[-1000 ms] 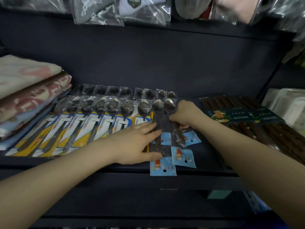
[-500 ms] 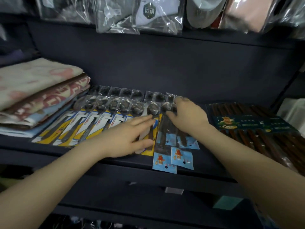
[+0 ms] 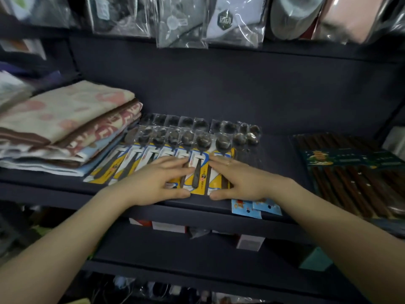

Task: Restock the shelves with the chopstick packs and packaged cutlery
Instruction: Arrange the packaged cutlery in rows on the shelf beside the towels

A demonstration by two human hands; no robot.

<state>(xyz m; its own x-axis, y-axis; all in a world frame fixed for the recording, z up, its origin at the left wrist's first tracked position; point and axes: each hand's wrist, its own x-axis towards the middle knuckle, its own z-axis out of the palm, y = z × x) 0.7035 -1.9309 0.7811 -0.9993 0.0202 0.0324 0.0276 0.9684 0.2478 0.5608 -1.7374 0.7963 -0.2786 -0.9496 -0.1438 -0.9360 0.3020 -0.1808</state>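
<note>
The dark shelf (image 3: 274, 154) carries the stock laid flat and facing forward, presumably so a shopper reads each card from the front. At its left end a stack of folded towels (image 3: 65, 128) takes the space, so the cutlery has to share the middle. At the right lies a chopstick pack (image 3: 355, 172), its dark sticks running front to back, apart from the spoons.

In the middle, the yellow-carded spoon packs (image 3: 153, 154) overlap like tiles, bowls to the rear, which fits more packs into the row. Two blue-carded packs (image 3: 256, 207) poke out over the front edge, mostly hidden under the right wrist.

The left hand (image 3: 160, 183) and right hand (image 3: 236, 183) both lie spread and flat, palms down, pressing on the rightmost yellow packs and gripping nothing; they seem to be squaring that end of the row.
</note>
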